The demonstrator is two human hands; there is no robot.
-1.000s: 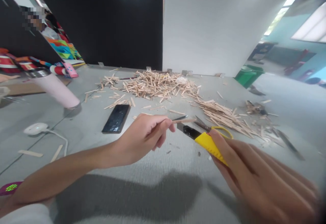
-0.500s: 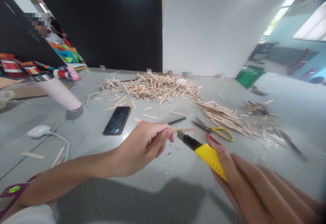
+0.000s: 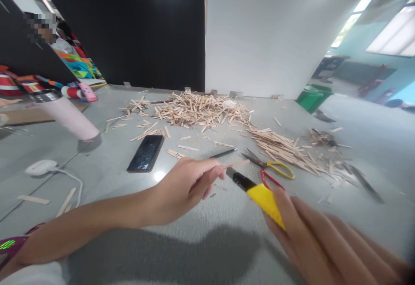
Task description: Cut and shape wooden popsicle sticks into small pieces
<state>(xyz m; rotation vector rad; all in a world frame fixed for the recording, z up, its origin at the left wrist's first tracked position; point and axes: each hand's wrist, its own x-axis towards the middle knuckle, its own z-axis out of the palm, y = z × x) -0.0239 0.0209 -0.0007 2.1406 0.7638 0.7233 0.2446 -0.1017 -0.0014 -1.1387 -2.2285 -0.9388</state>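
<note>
My left hand (image 3: 186,185) pinches a thin wooden stick (image 3: 238,163) by one end, held level above the grey table (image 3: 201,233). My right hand (image 3: 324,242) grips a yellow utility knife (image 3: 257,192); its black blade end touches the underside of the stick just past my left fingers. Right behind the stick lie a dark pencil (image 3: 223,153) and scissors with red and yellow handles (image 3: 270,168).
A large heap of wooden sticks (image 3: 201,109) and a second pile (image 3: 288,147) cover the back of the table. A black phone (image 3: 145,153) lies left of centre. A pink tumbler (image 3: 65,112), a white corded device (image 3: 40,167) and loose sticks sit at the left. A green bin (image 3: 313,97) stands beyond.
Both hands drifted slightly nearer to me, uncovering the scissors. The knife stays against the stick.
</note>
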